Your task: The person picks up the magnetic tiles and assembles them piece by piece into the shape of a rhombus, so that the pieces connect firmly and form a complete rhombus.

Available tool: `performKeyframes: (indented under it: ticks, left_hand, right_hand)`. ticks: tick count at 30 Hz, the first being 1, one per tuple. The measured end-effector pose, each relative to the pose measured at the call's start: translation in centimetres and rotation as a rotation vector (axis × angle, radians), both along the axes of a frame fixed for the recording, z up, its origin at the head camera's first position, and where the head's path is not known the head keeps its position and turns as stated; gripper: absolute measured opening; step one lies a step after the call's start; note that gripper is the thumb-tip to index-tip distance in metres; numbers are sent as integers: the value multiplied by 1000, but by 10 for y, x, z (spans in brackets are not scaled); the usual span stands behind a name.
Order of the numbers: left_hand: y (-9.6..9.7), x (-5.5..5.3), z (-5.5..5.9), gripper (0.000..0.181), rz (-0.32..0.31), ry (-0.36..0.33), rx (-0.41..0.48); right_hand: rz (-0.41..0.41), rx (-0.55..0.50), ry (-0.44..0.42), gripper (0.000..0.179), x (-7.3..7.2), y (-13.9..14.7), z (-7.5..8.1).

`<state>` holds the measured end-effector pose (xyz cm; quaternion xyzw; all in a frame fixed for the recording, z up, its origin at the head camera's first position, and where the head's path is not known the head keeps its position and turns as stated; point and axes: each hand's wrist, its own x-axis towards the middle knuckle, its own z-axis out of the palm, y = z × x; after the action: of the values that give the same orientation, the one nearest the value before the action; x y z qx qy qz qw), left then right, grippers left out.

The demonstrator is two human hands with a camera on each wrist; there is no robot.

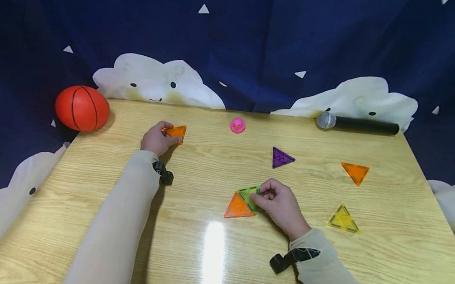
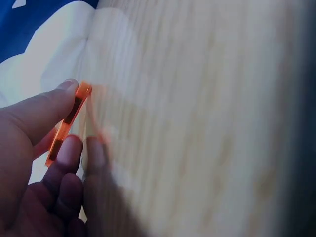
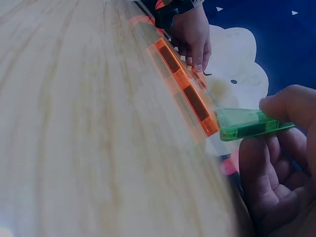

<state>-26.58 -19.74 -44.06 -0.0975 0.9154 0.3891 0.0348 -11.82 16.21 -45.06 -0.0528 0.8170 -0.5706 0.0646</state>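
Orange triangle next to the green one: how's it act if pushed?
The orange triangle should slide rather than roll or tip, since it lies flat on the table. It's probably stiff: its edge looks straight in the right wrist view. Dark strips along that edge may be magnets, so it might cling to the green triangle in the right grip.

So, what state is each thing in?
Left orange tile, pinched in left hand
Green tile, pinched in right hand
Middle orange tile, on table
Right orange tile, flat
Purple tile, flat
Yellow tile, flat
Microphone, on its side
Red ball, on table
Pink duck, face showing
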Motion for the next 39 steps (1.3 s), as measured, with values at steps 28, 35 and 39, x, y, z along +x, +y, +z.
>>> performKeyframes:
  ticks: [28,35,39]
  left_hand:
    - [10,41,-6,38,-127,68,-26]
    - [15,57,-7,41,-182,76,-35]
    - [18,65,-9,41,-188,105,-32]
  right_hand:
    - [-7,17,5,18,-1,0,-2]
    - [-9,16,4,18,-1,0,-2]
    - [-10,24,11,18,0,0,-1]
